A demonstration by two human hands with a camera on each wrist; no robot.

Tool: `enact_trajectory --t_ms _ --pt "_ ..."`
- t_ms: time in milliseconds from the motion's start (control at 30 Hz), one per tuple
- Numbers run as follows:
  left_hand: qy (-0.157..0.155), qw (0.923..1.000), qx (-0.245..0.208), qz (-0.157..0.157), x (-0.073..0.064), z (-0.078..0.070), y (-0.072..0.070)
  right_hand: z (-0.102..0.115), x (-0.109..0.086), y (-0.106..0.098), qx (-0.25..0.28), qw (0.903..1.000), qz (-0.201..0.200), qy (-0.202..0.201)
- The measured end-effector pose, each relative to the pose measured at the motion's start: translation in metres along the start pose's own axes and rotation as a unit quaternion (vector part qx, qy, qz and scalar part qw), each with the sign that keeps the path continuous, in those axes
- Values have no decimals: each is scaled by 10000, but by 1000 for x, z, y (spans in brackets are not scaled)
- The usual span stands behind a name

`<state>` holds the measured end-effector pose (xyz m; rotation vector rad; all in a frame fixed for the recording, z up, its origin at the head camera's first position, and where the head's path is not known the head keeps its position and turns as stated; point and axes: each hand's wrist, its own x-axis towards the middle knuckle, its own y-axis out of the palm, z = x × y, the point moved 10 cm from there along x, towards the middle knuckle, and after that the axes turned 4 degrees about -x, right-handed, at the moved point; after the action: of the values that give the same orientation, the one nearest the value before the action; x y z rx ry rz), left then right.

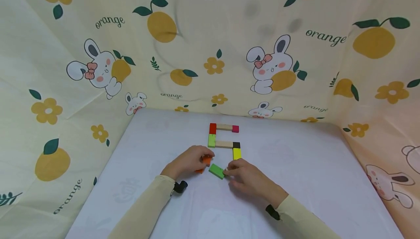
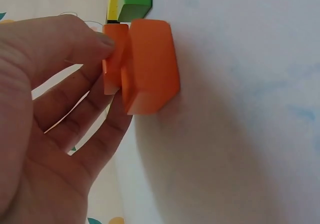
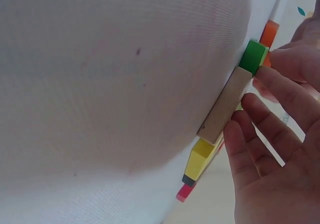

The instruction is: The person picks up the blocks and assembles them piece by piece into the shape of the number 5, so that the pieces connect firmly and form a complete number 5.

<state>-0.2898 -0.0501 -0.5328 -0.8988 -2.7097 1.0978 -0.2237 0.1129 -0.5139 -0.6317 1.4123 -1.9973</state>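
My left hand pinches an orange block between thumb and fingers. A second orange block lies right up against it, on the nearer side. Just to the right, a green block lies at a slant. My right hand has thumb and index fingertip at the green block's right end, pinching it. The other fingertips rest along a plain wood block, which lies between the green block and a yellow block. In the head view that wood block is hidden behind my right hand.
Beyond my hands, a row of blocks bends across the white tabletop: red, lime green, two plain wood, pink and black. A printed cloth hangs behind and at both sides.
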Motion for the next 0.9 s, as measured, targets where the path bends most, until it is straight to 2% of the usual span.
enact_trajectory --t_ms 300,900 --pt "-103 9999 -57 125 -1 2 9 2 0 -2 32 10000 -52 -32" --pt "-173 9997 -83 128 -3 6 11 3 0 -2 22 9999 -93 -64"
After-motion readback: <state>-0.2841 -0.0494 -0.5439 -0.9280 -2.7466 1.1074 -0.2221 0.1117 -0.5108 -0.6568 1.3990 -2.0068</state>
